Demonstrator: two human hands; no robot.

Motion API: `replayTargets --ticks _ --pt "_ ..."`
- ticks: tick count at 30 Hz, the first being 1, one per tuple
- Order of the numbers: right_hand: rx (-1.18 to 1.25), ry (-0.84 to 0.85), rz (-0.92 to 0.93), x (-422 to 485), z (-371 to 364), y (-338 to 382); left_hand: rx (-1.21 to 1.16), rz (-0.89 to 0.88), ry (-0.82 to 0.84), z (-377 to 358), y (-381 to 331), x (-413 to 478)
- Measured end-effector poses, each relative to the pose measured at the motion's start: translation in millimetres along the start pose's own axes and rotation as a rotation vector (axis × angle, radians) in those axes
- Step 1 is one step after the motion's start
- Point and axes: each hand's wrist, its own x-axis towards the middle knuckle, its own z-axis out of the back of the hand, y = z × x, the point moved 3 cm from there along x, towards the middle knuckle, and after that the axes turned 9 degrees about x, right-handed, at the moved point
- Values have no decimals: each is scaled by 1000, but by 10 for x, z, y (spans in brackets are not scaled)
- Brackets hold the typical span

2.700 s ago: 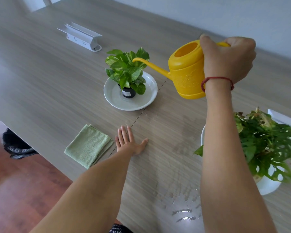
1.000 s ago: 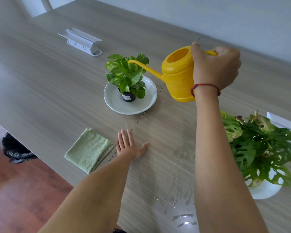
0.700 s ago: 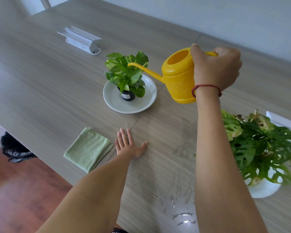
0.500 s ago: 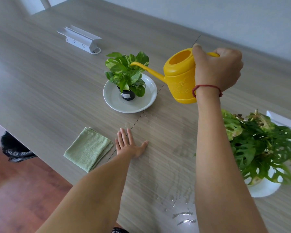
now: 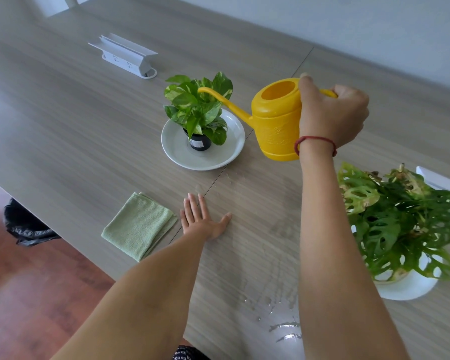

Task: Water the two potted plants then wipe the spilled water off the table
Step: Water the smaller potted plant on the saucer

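**Q:** What is your right grip doing?

**A:** It is closed round the handle of the yellow watering can, with the thumb up against the rim of the filling hole. A red cord sits on that wrist. You hold the can clear of the worktop, close to upright. Its spout reaches left, and the tip is over the leaves of the small potted plant. I cannot tell whether water is running from it.

**Q:** And your left grip?

**A:** It lies flat on the worktop, palm down, with the fingers straight and the thumb spread. It has hold of nothing. The folded green cloth lies just to its left, near the front edge, and you are not touching it.

**Q:** Where are the plants?

**A:** The small one stands in a black pot on a grey plate, beyond your left grip. The large potted plant is to the right of your right forearm. It sits on a white dish, and its cut leaves hang out over the rim.

**Q:** And the water?

**A:** The spilled water shines in streaks and drops on the worktop close to you, between your two forearms. It is well apart from the cloth.

**Q:** Anything else?

**A:** A white power strip stands far back on the left. A black bag sits on the floor under the worktop's edge.
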Motion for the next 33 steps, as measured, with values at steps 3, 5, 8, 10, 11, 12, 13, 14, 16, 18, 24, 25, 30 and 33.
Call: replayTargets --ticks 3,5,8,10,11,12,13,14,16,18,24,25,30,33 --pt "43 7 -85 -61 -25 -116 1 -3 0 -5 0 7" --pt "89 15 -162 -107 -30 -191 -1 -6 -2 -7 0 13" --pt "195 3 -295 -180 -23 -287 -2 -10 -7 -13 5 25" --pt "288 -14 -401 -264 -24 -353 -6 -18 -16 -23 10 33" --pt "322 -20 -435 -306 -29 -390 -9 -21 -20 -27 10 40" --pt "351 -23 -464 -348 -41 -442 -9 -22 -22 -31 12 46" --pt "378 -21 -497 -391 -49 -491 -9 -22 -25 -29 11 50" --pt "401 -22 -534 -436 -62 -547 -8 -23 -29 -34 14 54" --pt "464 -29 -601 -524 -68 -626 -8 -33 -51 -47 20 49" --pt "513 -15 -633 -596 -45 -676 -4 -56 -115 -52 38 17" --pt "580 50 -695 -696 182 -706 -7 -89 -339 131 -53 -254" --pt "585 52 -695 -696 263 -679 -1 -110 -377 179 -108 -319" --pt "610 12 -608 -570 901 -517 39 -203 -486 245 -475 -776" --pt "618 -66 -542 -417 1482 -482 9 -292 -493 100 -824 -1145"
